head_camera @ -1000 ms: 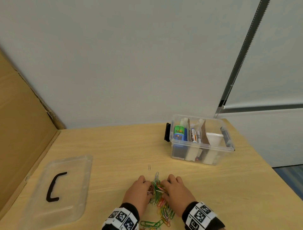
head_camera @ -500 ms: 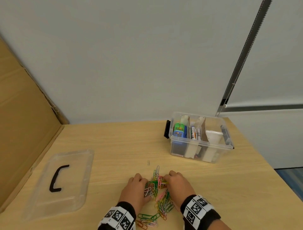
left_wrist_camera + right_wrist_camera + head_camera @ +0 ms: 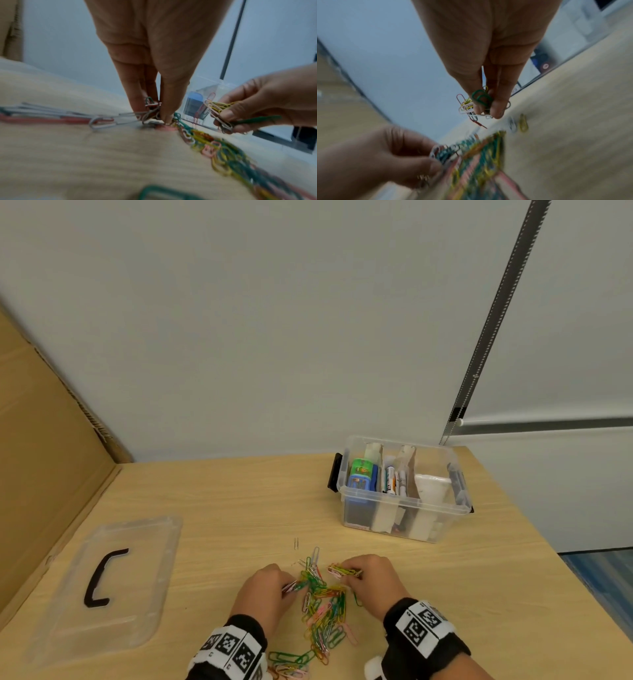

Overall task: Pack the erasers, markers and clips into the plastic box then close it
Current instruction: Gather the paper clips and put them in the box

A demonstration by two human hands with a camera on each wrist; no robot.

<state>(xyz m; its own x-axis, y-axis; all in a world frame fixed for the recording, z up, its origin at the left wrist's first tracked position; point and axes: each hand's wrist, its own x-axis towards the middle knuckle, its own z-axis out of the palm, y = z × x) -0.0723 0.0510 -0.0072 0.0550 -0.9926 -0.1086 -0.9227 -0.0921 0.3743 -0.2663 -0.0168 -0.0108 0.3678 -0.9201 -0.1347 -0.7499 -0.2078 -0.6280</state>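
Pinching looped wire clips (image 3: 323, 607), both grips, left hand (image 3: 263, 594) and right hand (image 3: 373, 583), clamp small bunches.

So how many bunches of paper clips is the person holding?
2. The left hand pinches one bunch at the loose pile's left edge; the right hand holds another bunch at its far right. No more show.

The desk (image 3: 239, 508) is seen from above and forward by the head view; the paper clips (image 3: 223, 152) are seen close, low along the fingers, by both wrist views.
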